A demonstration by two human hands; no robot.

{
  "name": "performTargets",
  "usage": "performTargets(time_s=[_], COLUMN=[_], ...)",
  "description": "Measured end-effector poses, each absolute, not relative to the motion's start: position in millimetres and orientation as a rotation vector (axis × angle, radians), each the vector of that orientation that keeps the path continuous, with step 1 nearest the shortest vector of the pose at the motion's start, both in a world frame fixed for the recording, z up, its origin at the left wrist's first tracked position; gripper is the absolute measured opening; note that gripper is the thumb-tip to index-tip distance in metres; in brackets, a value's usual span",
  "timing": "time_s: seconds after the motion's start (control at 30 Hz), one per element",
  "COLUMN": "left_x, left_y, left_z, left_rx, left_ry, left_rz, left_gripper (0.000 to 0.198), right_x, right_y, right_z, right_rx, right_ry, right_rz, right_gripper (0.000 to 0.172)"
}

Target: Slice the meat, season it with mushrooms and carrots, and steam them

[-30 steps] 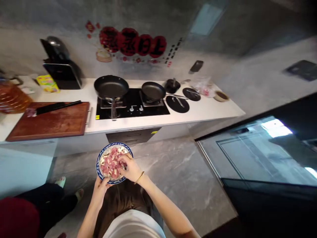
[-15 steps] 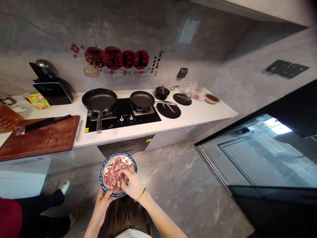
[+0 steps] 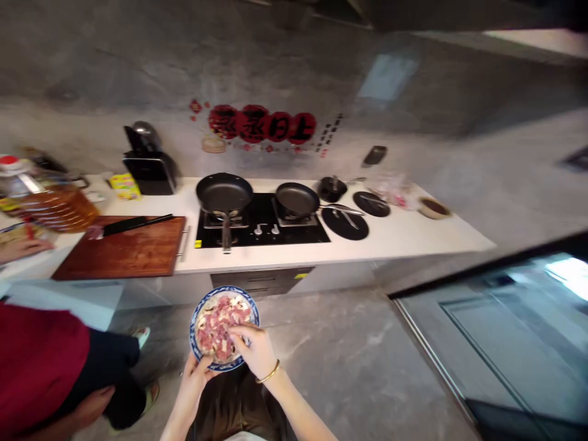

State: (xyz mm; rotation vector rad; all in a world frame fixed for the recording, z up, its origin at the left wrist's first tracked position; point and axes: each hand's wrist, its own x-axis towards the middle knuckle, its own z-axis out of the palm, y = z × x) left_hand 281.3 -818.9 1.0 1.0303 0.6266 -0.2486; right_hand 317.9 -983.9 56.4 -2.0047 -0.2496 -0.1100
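My left hand [image 3: 195, 381] grips the near left edge of a blue-and-white patterned plate [image 3: 193, 334], thumb over the rim and fingers underneath. On the plate lies sliced raw meat [image 3: 219, 324], with pale slices that look like mushroom [image 3: 239, 302] around and among it. My right hand [image 3: 258, 350], a gold bangle at its wrist, reaches over the plate's right side. Its thumb and fingers are pinched together at the meat's surface; what is between the fingertips, if anything, is too small to make out. The plate is held in front of my body, below the counter's edge.
A large frying pan [image 3: 224, 193] and a smaller one [image 3: 297, 199] sit on the gas hob [image 3: 243, 237]. Lids [image 3: 344, 228] lie to the right. A cleaver [image 3: 124, 226] rests on the wooden cutting board [image 3: 133, 254]. A person in red [image 3: 41, 367] stands close at my left.
My view has turned left, bringing more of the other person, an oil bottle and a hand at the far left into sight. My right hand has shifted slightly towards the plate's right side.
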Motion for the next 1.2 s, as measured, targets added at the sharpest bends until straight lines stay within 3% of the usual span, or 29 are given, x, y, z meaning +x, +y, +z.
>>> performTargets(time_s=[0.17, 0.33, 0.6, 0.83, 1.2], left_x=[300, 304, 299, 319, 391], left_y=[-780, -739, -696, -687, -715], left_z=[14, 14, 16, 18, 17], left_rx=[1.001, 0.962, 0.855, 0.824, 0.716], left_ry=[0.6, 0.597, 0.698, 0.735, 0.898], left_rz=[-0.185, -0.101, 0.039, 0.167, 0.39], left_gripper=[0.07, 0.073, 0.072, 0.073, 0.075], right_x=[351, 374, 391, 427, 537], right_y=[-940, -893, -845, -818, -786], right_z=[60, 68, 74, 68, 86], right_rx=[-2.038, -2.044, -1.985, -1.889, -1.823], right_ry=[-0.345, -0.513, -0.607, -0.593, -0.735], right_rz=[-0.126, -0.222, -0.067, 0.164, 0.435], right_gripper=[0.005, 0.021, 0.016, 0.011, 0.024])
